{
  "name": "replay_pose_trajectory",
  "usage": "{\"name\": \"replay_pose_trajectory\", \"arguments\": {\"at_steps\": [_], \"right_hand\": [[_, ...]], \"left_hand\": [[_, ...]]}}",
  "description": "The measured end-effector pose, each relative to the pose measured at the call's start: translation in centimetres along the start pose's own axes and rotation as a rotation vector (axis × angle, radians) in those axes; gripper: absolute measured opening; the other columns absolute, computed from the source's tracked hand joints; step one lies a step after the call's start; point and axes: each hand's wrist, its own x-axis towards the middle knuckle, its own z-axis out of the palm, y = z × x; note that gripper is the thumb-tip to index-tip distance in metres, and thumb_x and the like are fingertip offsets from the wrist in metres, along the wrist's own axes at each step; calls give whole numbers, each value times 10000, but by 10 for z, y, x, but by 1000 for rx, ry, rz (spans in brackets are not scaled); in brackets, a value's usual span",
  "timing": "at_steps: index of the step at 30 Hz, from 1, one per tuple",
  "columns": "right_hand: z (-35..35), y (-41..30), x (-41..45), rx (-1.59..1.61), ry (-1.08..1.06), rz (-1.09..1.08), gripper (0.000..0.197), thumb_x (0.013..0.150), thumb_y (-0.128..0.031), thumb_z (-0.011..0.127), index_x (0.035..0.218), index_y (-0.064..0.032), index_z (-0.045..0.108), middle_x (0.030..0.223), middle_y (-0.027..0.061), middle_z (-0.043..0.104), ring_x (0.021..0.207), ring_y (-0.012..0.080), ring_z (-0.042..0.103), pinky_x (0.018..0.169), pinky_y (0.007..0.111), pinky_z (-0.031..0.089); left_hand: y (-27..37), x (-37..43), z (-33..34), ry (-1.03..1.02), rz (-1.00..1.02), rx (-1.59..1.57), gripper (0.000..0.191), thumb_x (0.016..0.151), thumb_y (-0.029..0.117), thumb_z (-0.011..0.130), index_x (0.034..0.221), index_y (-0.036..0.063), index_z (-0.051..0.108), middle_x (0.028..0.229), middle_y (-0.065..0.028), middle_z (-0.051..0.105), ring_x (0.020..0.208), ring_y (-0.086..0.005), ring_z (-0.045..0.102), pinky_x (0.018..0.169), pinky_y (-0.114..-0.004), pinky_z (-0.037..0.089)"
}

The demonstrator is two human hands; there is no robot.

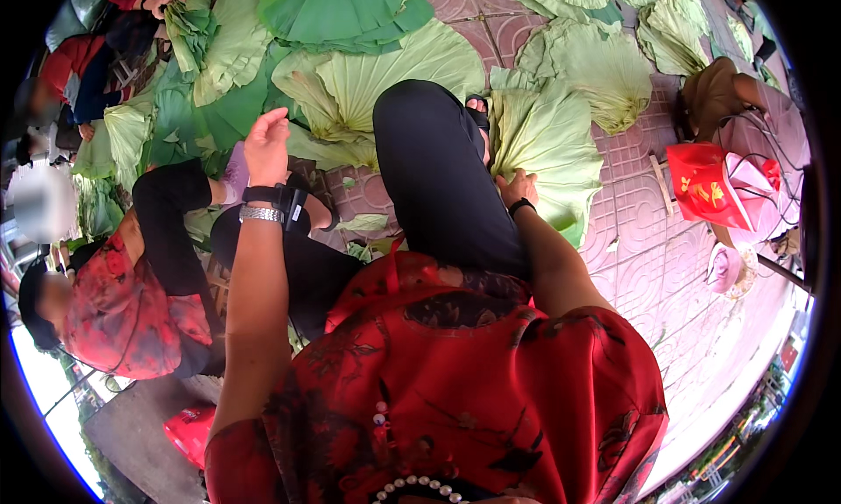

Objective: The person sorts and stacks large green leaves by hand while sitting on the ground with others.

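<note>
My left hand (268, 146) is raised above the ground, its fingers curled loosely together. No object shows in it, though part of the palm is hidden. A black strap with a small device (279, 197) and a metal bracelet (261, 213) circle that wrist. Beside my bent knee, my right hand (519, 190) rests with spread fingers on top of a pale green lotus leaf (545, 142), near its closer edge. This leaf lies over others on the paving. Left of the knee, another folded pale lotus leaf (394, 77) overlaps darker green lotus leaves (348, 11).
A person in a red patterned top (125, 313) sits close on my left; other people are farther left. At right are another person (755, 109), a red bag (703, 185) and a pink hat (726, 270). More leaves (585, 63) cover the tiled paving (631, 241).
</note>
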Motion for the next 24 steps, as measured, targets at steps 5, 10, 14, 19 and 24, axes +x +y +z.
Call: {"name": "replay_pose_trajectory", "arguments": {"at_steps": [5,10,14,19,24], "right_hand": [[13,-5,18,-99,36,-49,589,709,-373,758,1096,-75,430,1118,156,460,991,336,583,801,428,491],[14,20,27,14,-38,18,610,692,-236,762,1176,-103,415,1167,174,458,1017,359,560,833,440,475],[29,46,36,95,30,-131,606,690,-218,751,1191,-100,430,1152,185,479,1019,359,551,857,428,461],[32,21,27,6,149,177,690,638,-250,782,1191,-63,415,1168,209,454,1097,358,489,927,403,436],[41,36,52,25,-124,-9,762,604,-275,804,1203,-12,414,1201,227,471,1120,358,496,937,395,439]], "left_hand": [[-1,-1,7,-47,-75,-1,179,857,98,597,1021,62,659,861,-2,643,765,-76,570,723,-233,469],[2,-3,7,-69,-108,-11,181,859,105,595,1024,60,654,855,4,639,758,-69,565,707,-225,465],[12,-4,15,-130,-105,-41,187,861,104,593,1035,61,648,850,13,633,752,-62,556,707,-220,462],[19,-3,19,-190,-145,-44,204,882,96,564,1070,50,627,946,-2,628,849,-73,563,758,-224,461],[17,-7,10,-185,-152,-10,212,894,98,548,1087,43,614,1017,-16,634,920,-95,589,788,-235,468]]}}
